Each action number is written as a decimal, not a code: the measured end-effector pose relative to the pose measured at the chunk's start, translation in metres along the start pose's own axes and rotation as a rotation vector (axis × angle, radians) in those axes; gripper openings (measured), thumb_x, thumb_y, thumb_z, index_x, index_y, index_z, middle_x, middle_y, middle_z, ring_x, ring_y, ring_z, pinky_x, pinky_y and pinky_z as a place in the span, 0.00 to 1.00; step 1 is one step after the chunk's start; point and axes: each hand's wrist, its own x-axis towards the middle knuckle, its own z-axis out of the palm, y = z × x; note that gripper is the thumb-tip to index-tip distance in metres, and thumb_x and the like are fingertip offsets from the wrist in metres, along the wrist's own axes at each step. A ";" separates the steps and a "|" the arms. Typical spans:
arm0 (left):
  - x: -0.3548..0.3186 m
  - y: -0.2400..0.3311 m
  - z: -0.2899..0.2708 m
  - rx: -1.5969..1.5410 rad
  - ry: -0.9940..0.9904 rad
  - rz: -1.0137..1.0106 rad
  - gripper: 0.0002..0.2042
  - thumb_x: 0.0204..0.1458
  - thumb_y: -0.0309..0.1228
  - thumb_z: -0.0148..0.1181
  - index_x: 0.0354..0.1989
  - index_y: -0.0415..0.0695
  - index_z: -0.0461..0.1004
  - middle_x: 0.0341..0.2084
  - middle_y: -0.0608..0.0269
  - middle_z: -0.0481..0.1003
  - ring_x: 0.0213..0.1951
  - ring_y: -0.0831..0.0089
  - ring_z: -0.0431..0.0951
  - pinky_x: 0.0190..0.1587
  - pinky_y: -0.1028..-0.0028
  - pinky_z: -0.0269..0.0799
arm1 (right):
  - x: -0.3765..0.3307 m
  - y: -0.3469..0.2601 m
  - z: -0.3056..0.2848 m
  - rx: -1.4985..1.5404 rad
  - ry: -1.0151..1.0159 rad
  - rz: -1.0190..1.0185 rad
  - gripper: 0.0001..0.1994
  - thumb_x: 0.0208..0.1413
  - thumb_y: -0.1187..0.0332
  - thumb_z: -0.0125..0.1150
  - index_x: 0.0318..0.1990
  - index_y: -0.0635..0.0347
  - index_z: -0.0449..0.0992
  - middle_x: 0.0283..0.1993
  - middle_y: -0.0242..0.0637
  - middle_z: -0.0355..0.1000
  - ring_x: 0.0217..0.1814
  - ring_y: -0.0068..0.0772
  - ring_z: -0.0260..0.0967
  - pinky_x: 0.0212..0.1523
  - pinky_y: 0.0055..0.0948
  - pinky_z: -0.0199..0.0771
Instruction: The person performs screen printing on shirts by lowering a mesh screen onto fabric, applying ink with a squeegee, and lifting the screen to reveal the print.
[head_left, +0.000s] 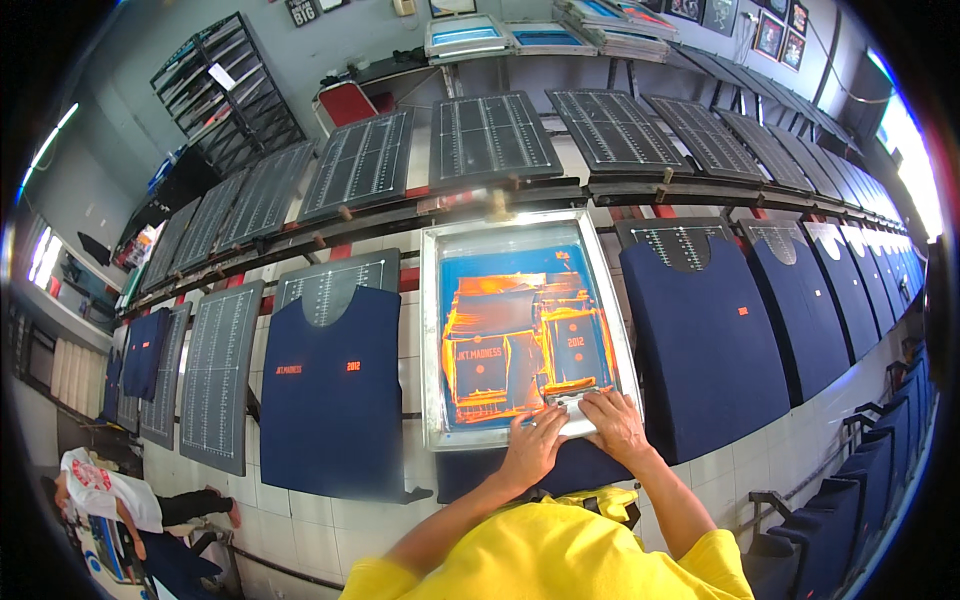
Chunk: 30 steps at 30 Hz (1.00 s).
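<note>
A silver-edged printing screen [430, 340] lies over a board in front of me, its blue mesh smeared with orange ink. At its near edge, on the right half, sits a squeegee [577, 420] with a pale handle. My left hand [533, 445] grips the handle's left end, fingers curled over it. On the other end my right hand [615, 425] is closed, thumb and fingers pressed on the squeegee. Bright orange ink [572, 386] gathers by the blade. Part of a navy shirt [540, 472] shows below the screen; the rest of that shirt is covered.
Left of the screen, a navy shirt [335, 420] with small orange prints lies on a board; another navy shirt [700, 340] is on the right. Dark printing boards [495, 135] line the far rack. Navy garments [830, 510] hang at lower right. Another person [110, 490] stands at lower left.
</note>
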 end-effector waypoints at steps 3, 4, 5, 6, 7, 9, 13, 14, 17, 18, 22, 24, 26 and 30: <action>-0.006 0.000 -0.001 0.001 -0.031 0.022 0.17 0.54 0.27 0.59 0.53 0.42 0.72 0.54 0.60 0.73 0.61 0.68 0.69 0.61 0.58 0.55 | -0.008 -0.011 0.001 -0.002 -0.045 0.030 0.31 0.38 0.55 0.73 0.52 0.56 0.73 0.58 0.33 0.69 0.60 0.39 0.64 0.52 0.41 0.66; -0.007 -0.001 0.001 0.015 -0.041 0.035 0.17 0.54 0.27 0.59 0.53 0.42 0.72 0.54 0.60 0.73 0.61 0.67 0.69 0.61 0.58 0.55 | -0.012 -0.011 0.003 -0.030 -0.051 0.030 0.32 0.39 0.52 0.73 0.53 0.56 0.73 0.58 0.34 0.68 0.61 0.39 0.63 0.54 0.42 0.65; -0.009 -0.004 0.002 0.028 -0.052 0.049 0.16 0.54 0.27 0.59 0.52 0.42 0.72 0.54 0.60 0.73 0.61 0.67 0.70 0.61 0.57 0.56 | -0.016 -0.011 0.004 -0.058 -0.057 0.031 0.34 0.40 0.48 0.72 0.54 0.56 0.72 0.59 0.35 0.67 0.61 0.39 0.62 0.56 0.42 0.64; -0.011 -0.006 0.003 0.040 -0.064 0.063 0.16 0.54 0.28 0.59 0.52 0.42 0.72 0.54 0.60 0.73 0.61 0.67 0.70 0.61 0.57 0.56 | -0.018 -0.011 0.005 -0.035 -0.045 0.022 0.35 0.41 0.46 0.71 0.54 0.57 0.72 0.59 0.36 0.67 0.62 0.40 0.62 0.56 0.43 0.63; -0.009 -0.007 0.001 0.015 -0.058 0.059 0.16 0.54 0.28 0.59 0.52 0.42 0.72 0.54 0.60 0.74 0.61 0.66 0.70 0.61 0.57 0.57 | -0.018 -0.013 0.002 -0.017 -0.029 0.023 0.35 0.42 0.45 0.69 0.55 0.58 0.72 0.59 0.36 0.67 0.62 0.41 0.62 0.57 0.43 0.63; -0.009 -0.010 -0.008 -0.038 -0.052 0.048 0.16 0.54 0.28 0.59 0.52 0.42 0.72 0.53 0.59 0.74 0.60 0.64 0.71 0.61 0.57 0.58 | -0.017 -0.015 -0.002 0.001 -0.005 0.010 0.35 0.46 0.42 0.66 0.55 0.59 0.72 0.59 0.38 0.67 0.63 0.43 0.62 0.59 0.44 0.62; -0.009 -0.033 -0.036 -0.120 0.080 -0.068 0.15 0.56 0.28 0.57 0.52 0.39 0.72 0.52 0.53 0.74 0.58 0.57 0.72 0.60 0.58 0.62 | -0.020 -0.010 -0.008 0.099 0.104 0.179 0.23 0.56 0.55 0.62 0.55 0.60 0.73 0.61 0.42 0.67 0.64 0.46 0.63 0.61 0.44 0.62; -0.013 -0.045 -0.044 -0.156 0.134 -0.117 0.15 0.56 0.27 0.56 0.52 0.38 0.72 0.52 0.51 0.74 0.57 0.55 0.72 0.60 0.58 0.63 | -0.018 -0.007 -0.008 0.134 0.145 0.229 0.22 0.57 0.58 0.61 0.55 0.61 0.73 0.61 0.43 0.68 0.64 0.47 0.63 0.61 0.44 0.63; -0.022 -0.082 -0.071 -0.086 0.266 -0.240 0.16 0.57 0.26 0.54 0.54 0.36 0.70 0.55 0.47 0.72 0.59 0.52 0.70 0.62 0.59 0.63 | -0.017 0.013 -0.001 0.212 0.316 0.336 0.18 0.58 0.65 0.61 0.54 0.62 0.73 0.60 0.47 0.68 0.63 0.49 0.64 0.62 0.43 0.65; -0.024 -0.096 -0.077 -0.044 0.311 -0.272 0.17 0.58 0.26 0.53 0.55 0.36 0.70 0.55 0.46 0.72 0.60 0.52 0.70 0.63 0.59 0.63 | -0.018 0.022 0.004 0.235 0.380 0.359 0.17 0.58 0.67 0.61 0.54 0.62 0.74 0.60 0.48 0.68 0.62 0.50 0.65 0.62 0.43 0.65; -0.041 -0.136 -0.091 0.086 0.435 -0.456 0.19 0.58 0.27 0.52 0.58 0.35 0.68 0.57 0.45 0.71 0.61 0.52 0.69 0.64 0.60 0.62 | -0.005 0.052 0.024 0.425 0.420 0.559 0.16 0.63 0.69 0.54 0.57 0.64 0.72 0.64 0.50 0.65 0.67 0.49 0.63 0.66 0.39 0.62; -0.044 -0.145 -0.096 0.001 0.375 -0.589 0.21 0.62 0.31 0.49 0.61 0.35 0.66 0.57 0.43 0.71 0.59 0.52 0.71 0.62 0.62 0.64 | 0.000 0.069 0.033 0.538 0.449 0.553 0.17 0.67 0.67 0.47 0.58 0.67 0.71 0.65 0.51 0.65 0.69 0.46 0.61 0.69 0.37 0.58; -0.036 -0.139 -0.100 -0.164 0.300 -0.782 0.21 0.64 0.33 0.47 0.61 0.31 0.66 0.58 0.41 0.70 0.59 0.54 0.71 0.62 0.64 0.64 | 0.006 0.079 0.044 0.707 0.487 0.613 0.18 0.69 0.66 0.44 0.58 0.68 0.70 0.65 0.50 0.65 0.69 0.44 0.61 0.69 0.35 0.56; -0.030 -0.140 -0.102 -0.345 0.254 -0.940 0.23 0.66 0.37 0.44 0.61 0.28 0.66 0.55 0.41 0.73 0.58 0.58 0.73 0.60 0.67 0.64 | 0.018 0.086 0.049 0.870 0.459 0.658 0.23 0.72 0.60 0.38 0.62 0.71 0.66 0.64 0.46 0.67 0.68 0.35 0.61 0.68 0.31 0.56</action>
